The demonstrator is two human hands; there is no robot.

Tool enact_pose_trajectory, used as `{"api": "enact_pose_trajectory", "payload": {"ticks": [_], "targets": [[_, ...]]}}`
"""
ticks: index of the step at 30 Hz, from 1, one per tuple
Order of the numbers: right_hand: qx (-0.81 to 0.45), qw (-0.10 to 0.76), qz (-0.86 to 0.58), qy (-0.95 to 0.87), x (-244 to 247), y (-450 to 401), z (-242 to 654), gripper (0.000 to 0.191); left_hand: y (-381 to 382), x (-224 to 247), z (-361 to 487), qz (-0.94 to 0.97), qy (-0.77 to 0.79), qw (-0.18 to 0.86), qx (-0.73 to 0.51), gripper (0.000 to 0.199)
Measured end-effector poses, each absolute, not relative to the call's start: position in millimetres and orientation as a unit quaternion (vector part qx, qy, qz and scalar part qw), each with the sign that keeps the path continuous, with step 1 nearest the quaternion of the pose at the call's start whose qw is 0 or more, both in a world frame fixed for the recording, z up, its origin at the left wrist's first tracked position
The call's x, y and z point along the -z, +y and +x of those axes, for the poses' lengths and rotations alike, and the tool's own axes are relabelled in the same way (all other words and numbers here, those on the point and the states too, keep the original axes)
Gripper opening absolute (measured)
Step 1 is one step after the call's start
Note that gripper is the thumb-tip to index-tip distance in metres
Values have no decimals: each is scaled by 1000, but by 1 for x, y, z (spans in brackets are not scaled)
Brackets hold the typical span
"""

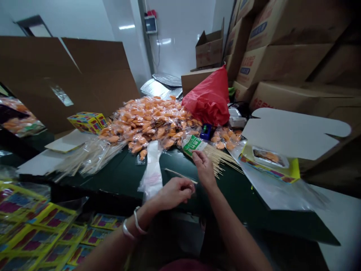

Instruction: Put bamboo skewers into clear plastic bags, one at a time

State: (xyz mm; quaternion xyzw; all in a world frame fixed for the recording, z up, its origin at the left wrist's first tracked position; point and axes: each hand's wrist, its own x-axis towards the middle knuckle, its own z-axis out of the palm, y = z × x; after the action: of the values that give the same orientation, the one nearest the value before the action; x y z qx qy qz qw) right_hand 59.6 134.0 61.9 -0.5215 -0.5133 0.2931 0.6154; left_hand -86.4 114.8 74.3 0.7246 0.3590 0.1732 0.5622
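A thin wooden skewer (180,175) is held at its end by the clenched fingers (190,189) of the left hand (175,194), just above the dark green bench (126,177). The right hand (204,169) lies just beside it, with its fingertips (198,157) against a green-labelled packet of wooden skewers (194,146); whether the packet is gripped cannot be told. Farther off, a heap of orange sachets (146,122) is spread across the bench, with a red plastic bag (210,98) beyond. Yellow printed cards (53,218) lie near left, and cardboard cartons (282,64) are stacked far right.
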Motion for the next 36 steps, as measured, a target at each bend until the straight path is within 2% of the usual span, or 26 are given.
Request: {"api": "enact_pose_trajectory", "payload": {"ticks": [2,6,8,11,15,19,22,25,28,32,36], "targets": [[-338,597,-442,-579,-83,135,62,43,130,-109,-105,740,334,569,-132,19],[-416,453,-278,-738,-123,124,62,47,146,-180,-126,776,309,548,-53,22],[-467,409,-259,-740,-130,116,63,41,146,-206,-130,795,323,511,-53,21],[-530,406,-270,-694,-126,103,67,28,142,-224,-133,804,341,480,-85,20],[-555,439,-266,-655,-117,86,67,28,139,-223,-124,813,301,490,-93,19],[-522,529,-301,-598,-115,72,59,25,143,-213,-104,846,234,473,-77,15],[-480,584,-340,-560,-111,69,55,23,150,-205,-92,866,234,427,-117,12],[-433,624,-383,-526,-104,69,58,22,152,-196,-88,866,267,347,-242,6],[-381,648,-428,-503,-97,70,61,20,141,-185,-90,862,298,212,-352,11],[-336,636,-456,-524,-94,69,62,20,123,-170,-85,915,240,90,-311,18],[-253,614,-475,-577,-103,62,64,22,121,-156,-78,941,197,19,-273,18]]}}
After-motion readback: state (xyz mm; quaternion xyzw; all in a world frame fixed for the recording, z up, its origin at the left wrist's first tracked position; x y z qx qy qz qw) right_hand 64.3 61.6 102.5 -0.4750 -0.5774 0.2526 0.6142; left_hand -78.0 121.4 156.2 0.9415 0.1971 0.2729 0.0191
